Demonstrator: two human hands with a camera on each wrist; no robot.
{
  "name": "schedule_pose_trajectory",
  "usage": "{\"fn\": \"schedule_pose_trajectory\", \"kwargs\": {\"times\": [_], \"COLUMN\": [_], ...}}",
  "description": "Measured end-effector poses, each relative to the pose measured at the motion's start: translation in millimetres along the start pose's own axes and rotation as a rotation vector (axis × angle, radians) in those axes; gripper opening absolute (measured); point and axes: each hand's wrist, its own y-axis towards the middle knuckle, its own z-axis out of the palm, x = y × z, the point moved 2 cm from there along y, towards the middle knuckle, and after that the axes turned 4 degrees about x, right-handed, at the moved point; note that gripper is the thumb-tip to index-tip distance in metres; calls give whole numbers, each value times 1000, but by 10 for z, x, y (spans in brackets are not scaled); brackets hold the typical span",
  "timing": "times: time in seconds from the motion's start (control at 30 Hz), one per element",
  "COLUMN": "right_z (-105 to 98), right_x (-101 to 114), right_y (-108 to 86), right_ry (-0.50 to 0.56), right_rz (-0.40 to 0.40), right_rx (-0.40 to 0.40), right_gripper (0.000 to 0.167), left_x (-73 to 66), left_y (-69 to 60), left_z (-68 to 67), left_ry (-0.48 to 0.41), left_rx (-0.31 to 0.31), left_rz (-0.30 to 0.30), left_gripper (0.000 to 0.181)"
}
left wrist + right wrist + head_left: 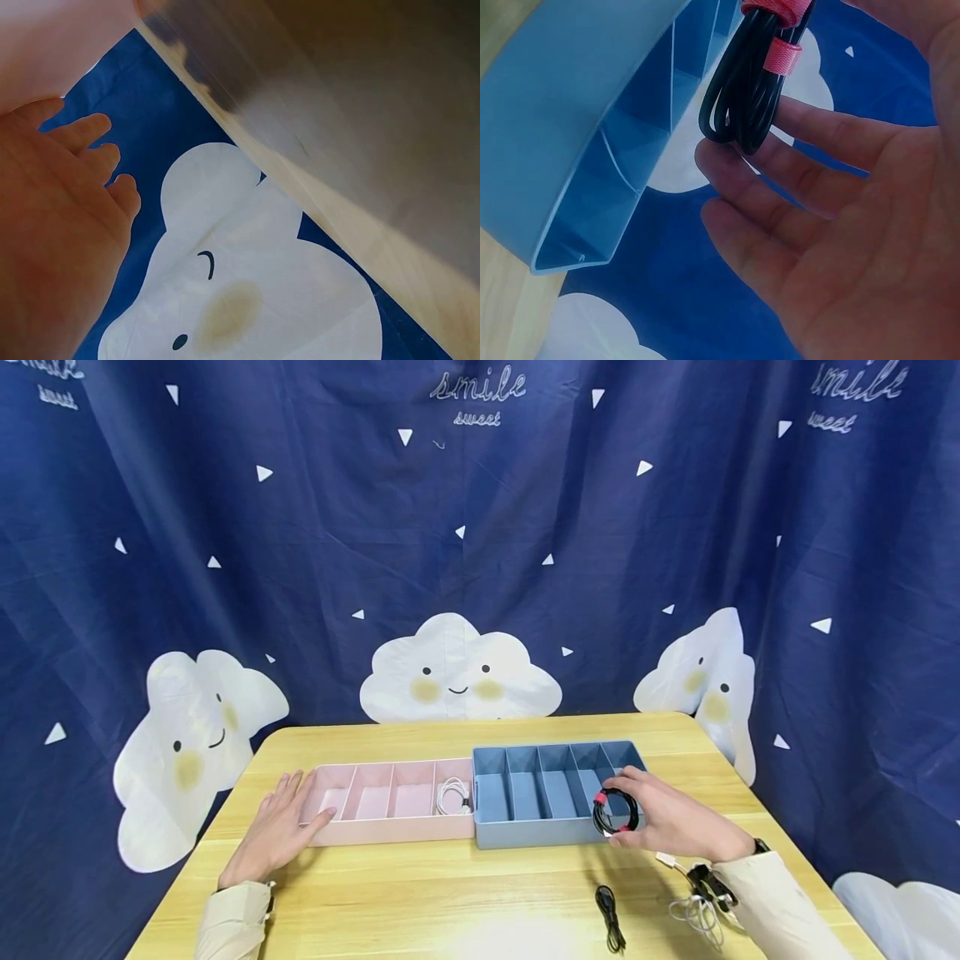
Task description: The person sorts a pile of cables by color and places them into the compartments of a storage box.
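At the right front of the blue box, a coiled black cable hangs in the right hand. The fingers pinch it with the thumb below and the index finger above, a hold that likely keeps the ring whole. In the right wrist view, the other fingers reach out loosely beneath and beside the coil. Its pink straps seem to be there to keep the turns bundled. Whether the coil touches the box wall I cannot tell.

The blue box has five compartments in a row; the rightmost is partly hidden behind the hand, so its contents cannot be fully judged. End to end with it stands the pink box, divided into four, with a coiled white cable in the compartment nearest the blue one.

At the pink box's far left end rests the left hand, its fingers mostly straight and the thumb set apart over the front rim, presumably to steady it.

Nearer the person, a folded black cord lies on the table, and a heap of cables sits by the right sleeve.
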Motion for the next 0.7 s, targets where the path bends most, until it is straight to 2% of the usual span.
{"fn": "schedule_pose_trajectory", "kwargs": {"times": [0.2,0.7], "right_z": [-26,-73], "right_x": [10,50], "right_y": [61,223], "right_ry": [-9,11], "right_rz": [-59,-38], "right_rx": [-31,5], "right_gripper": [63,62], "left_x": [-17,-5], "left_y": [-14,11], "left_z": [-11,-5], "left_ry": [-11,-6], "left_rx": [-3,1], "left_rz": [4,8], "left_gripper": [90,91]}}
